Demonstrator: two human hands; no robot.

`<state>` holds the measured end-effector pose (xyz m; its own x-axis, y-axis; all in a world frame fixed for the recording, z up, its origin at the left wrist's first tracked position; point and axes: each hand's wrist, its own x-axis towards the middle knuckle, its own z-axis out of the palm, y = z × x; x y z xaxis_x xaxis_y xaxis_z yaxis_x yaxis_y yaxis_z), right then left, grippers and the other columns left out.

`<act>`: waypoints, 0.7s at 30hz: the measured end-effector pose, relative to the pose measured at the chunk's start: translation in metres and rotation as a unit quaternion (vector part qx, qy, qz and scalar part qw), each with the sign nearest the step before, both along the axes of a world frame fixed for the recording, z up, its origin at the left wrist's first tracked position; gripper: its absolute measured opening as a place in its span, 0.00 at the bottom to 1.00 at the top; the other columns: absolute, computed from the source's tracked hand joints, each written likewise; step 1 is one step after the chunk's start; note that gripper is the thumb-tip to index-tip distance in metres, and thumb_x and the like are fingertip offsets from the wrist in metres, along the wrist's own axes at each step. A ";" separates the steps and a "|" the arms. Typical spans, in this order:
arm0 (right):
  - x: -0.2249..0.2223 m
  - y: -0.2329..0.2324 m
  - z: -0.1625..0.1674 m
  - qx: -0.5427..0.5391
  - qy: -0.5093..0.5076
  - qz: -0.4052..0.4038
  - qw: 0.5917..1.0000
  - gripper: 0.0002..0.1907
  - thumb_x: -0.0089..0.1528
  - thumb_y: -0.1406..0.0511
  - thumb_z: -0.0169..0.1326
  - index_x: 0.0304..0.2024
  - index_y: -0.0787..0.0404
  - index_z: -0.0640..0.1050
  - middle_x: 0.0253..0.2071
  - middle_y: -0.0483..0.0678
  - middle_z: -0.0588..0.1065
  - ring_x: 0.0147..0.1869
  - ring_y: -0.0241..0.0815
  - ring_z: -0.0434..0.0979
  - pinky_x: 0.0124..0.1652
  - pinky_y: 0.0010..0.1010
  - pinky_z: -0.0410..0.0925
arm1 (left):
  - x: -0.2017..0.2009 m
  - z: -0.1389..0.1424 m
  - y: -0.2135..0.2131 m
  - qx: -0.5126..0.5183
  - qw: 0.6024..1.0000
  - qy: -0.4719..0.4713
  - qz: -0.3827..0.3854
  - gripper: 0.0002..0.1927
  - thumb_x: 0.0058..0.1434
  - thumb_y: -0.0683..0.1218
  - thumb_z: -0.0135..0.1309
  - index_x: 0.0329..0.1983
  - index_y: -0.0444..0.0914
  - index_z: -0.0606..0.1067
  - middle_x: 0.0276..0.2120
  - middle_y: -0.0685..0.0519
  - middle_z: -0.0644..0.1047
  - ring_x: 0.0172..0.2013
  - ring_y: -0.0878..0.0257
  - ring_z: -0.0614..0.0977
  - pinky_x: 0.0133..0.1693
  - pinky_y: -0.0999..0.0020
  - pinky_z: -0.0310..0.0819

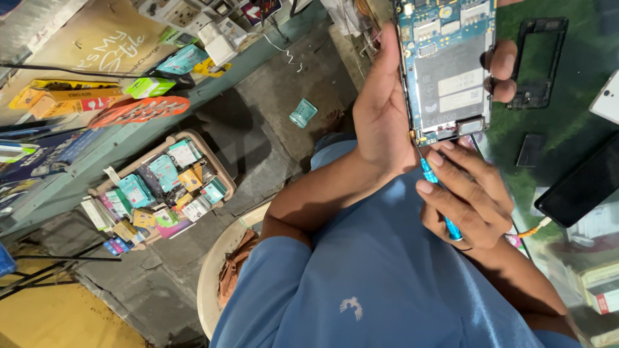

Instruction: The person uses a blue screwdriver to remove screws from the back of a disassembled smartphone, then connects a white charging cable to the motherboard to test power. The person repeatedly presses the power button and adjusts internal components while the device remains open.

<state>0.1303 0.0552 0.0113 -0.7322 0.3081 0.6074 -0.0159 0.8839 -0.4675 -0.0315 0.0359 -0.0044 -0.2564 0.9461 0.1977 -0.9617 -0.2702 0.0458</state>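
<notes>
My left hand [377, 119] is shut on an opened phone [448, 64], back cover off, with its blue circuit board and silver shielding showing. My fingertips wrap its far edge. My right hand [471, 200] grips a thin blue-handled screwdriver [429, 173]. Its tip touches the lower corner of the phone's board, beside a small connector. Both hands are above my lap, over my blue shirt.
A green mat [574, 116] holds a black phone frame [538, 61], a small black part [530, 149], a black phone [583, 183] and a white device [609, 96]. On the floor are a basket of small boxes [161, 187], an orange sandal [138, 109] and a teal box [302, 113].
</notes>
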 end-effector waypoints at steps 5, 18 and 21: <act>0.000 0.000 0.002 0.000 -0.013 0.008 1.000 0.18 0.58 0.83 0.59 0.47 0.62 0.78 0.53 0.57 0.78 0.59 0.63 0.79 0.63 0.54 0.73 | -0.003 0.003 -0.002 0.010 1.000 -0.019 -0.016 0.40 0.85 0.71 0.21 0.68 0.32 0.63 0.49 0.43 0.71 0.47 0.54 0.74 0.49 0.66 0.70; -0.003 -0.004 0.003 -0.002 -0.010 0.001 1.000 0.18 0.57 0.82 0.62 0.46 0.62 0.78 0.53 0.55 0.78 0.59 0.62 0.78 0.62 0.54 0.73 | -0.002 0.007 0.003 -0.001 0.999 -0.048 0.015 0.38 0.86 0.69 0.21 0.66 0.31 0.64 0.51 0.43 0.71 0.47 0.54 0.70 0.53 0.61 0.68; -0.002 -0.003 0.002 0.004 -0.024 0.000 1.000 0.19 0.58 0.82 0.61 0.47 0.61 0.78 0.53 0.56 0.78 0.59 0.62 0.78 0.62 0.52 0.74 | -0.005 0.004 0.001 0.039 0.999 -0.036 -0.002 0.37 0.88 0.70 0.21 0.66 0.34 0.65 0.49 0.43 0.72 0.49 0.55 0.72 0.56 0.63 0.67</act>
